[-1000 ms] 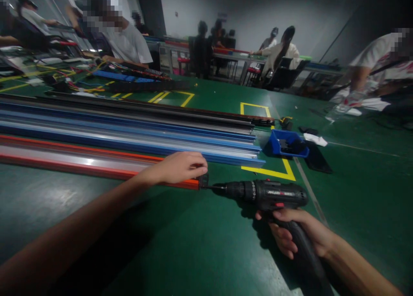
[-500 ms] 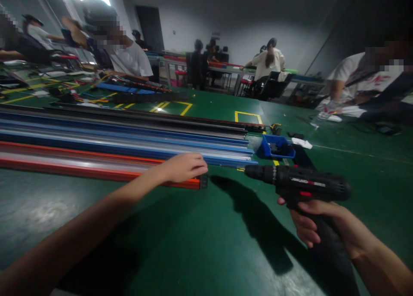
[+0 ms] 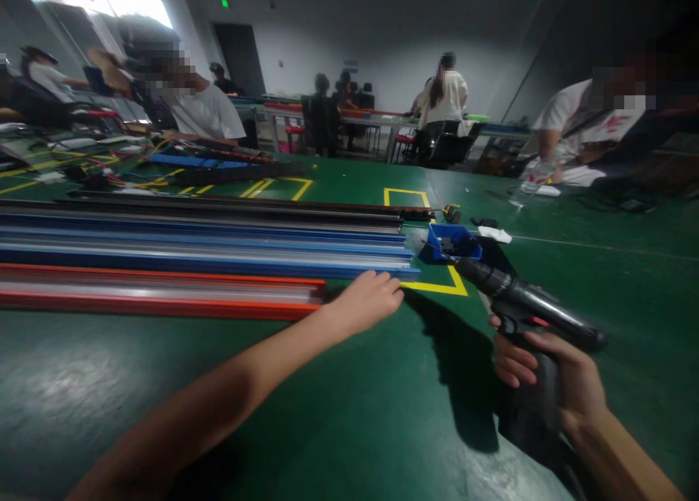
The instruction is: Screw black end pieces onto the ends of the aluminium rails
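My right hand [image 3: 579, 377] is wrapped around the handle of a black cordless drill [image 3: 557, 313]. The drill's long thin bit points up and left, towards a blue parts bin [image 3: 453, 242] with small dark pieces inside. Over the green tabletop, my left hand [image 3: 367, 301] is closed with its fingers curled down, and whatever it may hold is hidden. It is just right of the end of an orange-red metal profile [image 3: 218, 310]. Several blue profiles [image 3: 245, 257] lie behind that one, their right ends close to my left fingers.
Black strips [image 3: 245, 206] lie behind the blue profiles. Cables and parts [image 3: 120, 170] are spread at the far left. A water bottle [image 3: 529, 184] and a white paper [image 3: 494, 234] are at right. Co-workers sit across the table. Yellow tape [image 3: 431, 288] marks the tabletop.
My left hand has moved right, off the orange-red profile's end; the black end piece seen there is no longer visible. The drill has tilted, its bit now pointing upward near the bin.
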Demonstrator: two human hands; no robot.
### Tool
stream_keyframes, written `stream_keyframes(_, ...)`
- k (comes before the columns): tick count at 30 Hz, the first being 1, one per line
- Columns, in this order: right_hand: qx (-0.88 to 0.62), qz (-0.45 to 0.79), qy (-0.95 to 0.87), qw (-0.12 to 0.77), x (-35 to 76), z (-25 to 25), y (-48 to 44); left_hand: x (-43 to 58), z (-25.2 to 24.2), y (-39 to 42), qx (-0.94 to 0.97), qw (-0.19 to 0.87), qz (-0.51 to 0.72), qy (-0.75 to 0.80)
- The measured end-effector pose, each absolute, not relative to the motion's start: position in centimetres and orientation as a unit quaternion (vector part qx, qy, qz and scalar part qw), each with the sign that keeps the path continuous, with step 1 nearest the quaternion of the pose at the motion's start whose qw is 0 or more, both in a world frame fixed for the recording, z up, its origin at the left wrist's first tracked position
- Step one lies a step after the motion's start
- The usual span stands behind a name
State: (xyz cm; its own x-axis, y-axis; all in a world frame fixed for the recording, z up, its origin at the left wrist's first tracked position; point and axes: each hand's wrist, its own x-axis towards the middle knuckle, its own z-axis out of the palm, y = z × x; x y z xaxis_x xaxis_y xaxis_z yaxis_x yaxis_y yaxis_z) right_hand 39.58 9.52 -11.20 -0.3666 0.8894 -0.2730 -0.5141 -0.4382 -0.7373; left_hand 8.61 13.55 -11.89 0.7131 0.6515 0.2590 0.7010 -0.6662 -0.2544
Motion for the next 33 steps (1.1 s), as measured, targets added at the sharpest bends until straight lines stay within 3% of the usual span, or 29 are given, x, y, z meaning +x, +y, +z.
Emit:
stream_keyframes(12,-0.299,0.821,-0.262,0.41,39.1,-12.2,8.8,13.5,-15.0,17.3,-0.906,0.188,-0.073,-0.372)
stream_keyframes(23,-0.27,0.857,-0.225,0.376,38.4,-13.4,8.1,11.2,-13.7,13.1,-0.907,0.202,-0.133,-0.345)
stream_keyframes(30,-0.24,0.878,-0.241,0.338,37.5,-14.5,7.7,7.7,-13.6,8.8,-0.897,0.097,-0.237,-0.361)
stream_keyframes(33,-0.23,0.886,-0.239,0.324,37.5,-14.9,7.6,6.3,-13.7,7.0,-0.868,-0.016,-0.316,-0.384)
